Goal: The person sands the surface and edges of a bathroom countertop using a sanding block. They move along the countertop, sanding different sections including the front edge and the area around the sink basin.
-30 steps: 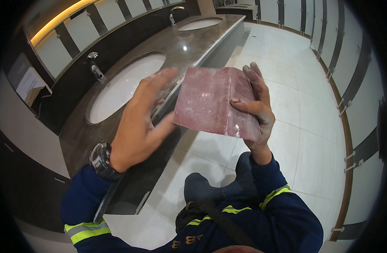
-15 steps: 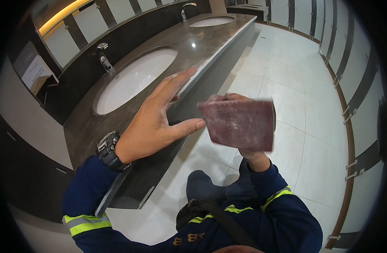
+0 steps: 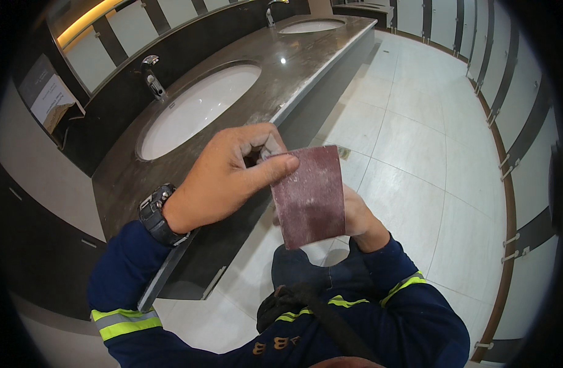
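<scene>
Pale tiled floor [image 3: 410, 159]; dark counter [image 3: 282, 80]; yellow light strip [image 3: 85, 23].

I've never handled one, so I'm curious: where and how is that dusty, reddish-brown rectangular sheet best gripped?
Probably the upper left edge of the reddish-brown, rectangular, abrasive-looking sheet, from the left, as the bare left hand does. It looks thin, which suits a pinch across its faces; the bare right hand is behind its right side.
</scene>
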